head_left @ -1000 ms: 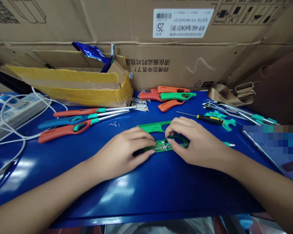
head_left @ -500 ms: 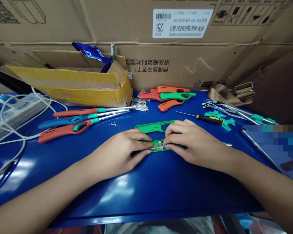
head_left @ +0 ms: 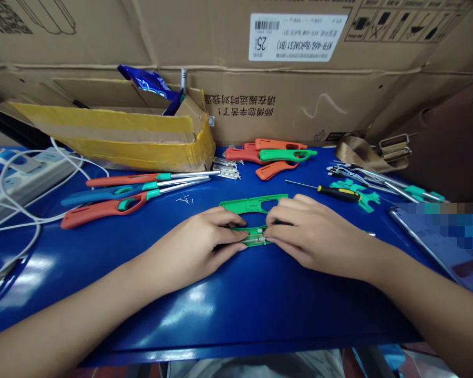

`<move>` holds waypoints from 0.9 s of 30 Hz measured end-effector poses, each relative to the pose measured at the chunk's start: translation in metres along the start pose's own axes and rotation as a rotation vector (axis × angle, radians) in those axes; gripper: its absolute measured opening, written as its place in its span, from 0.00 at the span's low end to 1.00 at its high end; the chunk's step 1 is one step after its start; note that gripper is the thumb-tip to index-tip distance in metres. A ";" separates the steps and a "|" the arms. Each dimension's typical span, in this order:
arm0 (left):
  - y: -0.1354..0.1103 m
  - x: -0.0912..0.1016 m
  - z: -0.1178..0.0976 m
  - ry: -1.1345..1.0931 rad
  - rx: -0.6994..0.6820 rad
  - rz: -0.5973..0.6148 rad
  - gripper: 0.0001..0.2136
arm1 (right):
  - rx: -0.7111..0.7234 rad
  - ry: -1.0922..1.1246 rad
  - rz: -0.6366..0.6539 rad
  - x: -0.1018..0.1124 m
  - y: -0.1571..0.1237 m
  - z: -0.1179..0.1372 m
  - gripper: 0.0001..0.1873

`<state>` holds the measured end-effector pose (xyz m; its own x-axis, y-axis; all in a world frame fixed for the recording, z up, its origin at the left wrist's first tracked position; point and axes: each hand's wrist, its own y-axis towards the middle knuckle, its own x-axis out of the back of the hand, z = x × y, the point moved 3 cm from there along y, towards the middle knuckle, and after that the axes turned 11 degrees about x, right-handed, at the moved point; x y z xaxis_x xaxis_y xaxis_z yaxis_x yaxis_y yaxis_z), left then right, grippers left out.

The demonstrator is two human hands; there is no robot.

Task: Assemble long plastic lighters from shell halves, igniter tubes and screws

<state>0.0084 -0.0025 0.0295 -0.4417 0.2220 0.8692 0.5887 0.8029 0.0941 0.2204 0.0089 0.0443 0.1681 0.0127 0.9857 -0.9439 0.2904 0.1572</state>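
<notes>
Between my hands lies a green lighter shell half (head_left: 254, 237), with a clear tube and small white parts inside it. My left hand (head_left: 201, 241) grips its left end, thumb along the near edge and fingertips on the inside. On its right part, the fingers of my right hand (head_left: 319, 236) are bunched together and cover what they press or hold there. Just beyond, the other green shell half (head_left: 246, 204) rests hollow side up on the table. A metal tip (head_left: 370, 233) shows past my right hand.
Three assembled long lighters (head_left: 106, 209) lie left, near tiny screws (head_left: 185, 199). Coloured shells (head_left: 279, 155) and clear tubes (head_left: 226, 168) are at the back. A screwdriver (head_left: 339, 193), teal parts (head_left: 364, 202) and metal rods (head_left: 394, 184) lie right. A yellow-taped box (head_left: 142, 142) stands back left.
My right fingers have shifted slightly over the lower shell half, and more of the far shell half's right end shows. My left hand stays on the shell.
</notes>
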 end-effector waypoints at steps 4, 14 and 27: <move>0.000 0.004 0.002 0.024 0.020 0.002 0.11 | -0.031 0.085 -0.027 0.002 -0.001 0.002 0.13; 0.000 0.020 0.003 0.115 0.078 0.018 0.09 | -0.100 0.067 -0.047 0.002 0.001 0.000 0.13; 0.000 0.013 0.006 0.081 0.086 -0.002 0.09 | -0.313 0.022 0.112 0.021 -0.018 -0.022 0.06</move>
<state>-0.0009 0.0039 0.0378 -0.3849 0.1772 0.9058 0.5261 0.8484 0.0575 0.2468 0.0249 0.0611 0.0776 0.0812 0.9937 -0.8242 0.5659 0.0181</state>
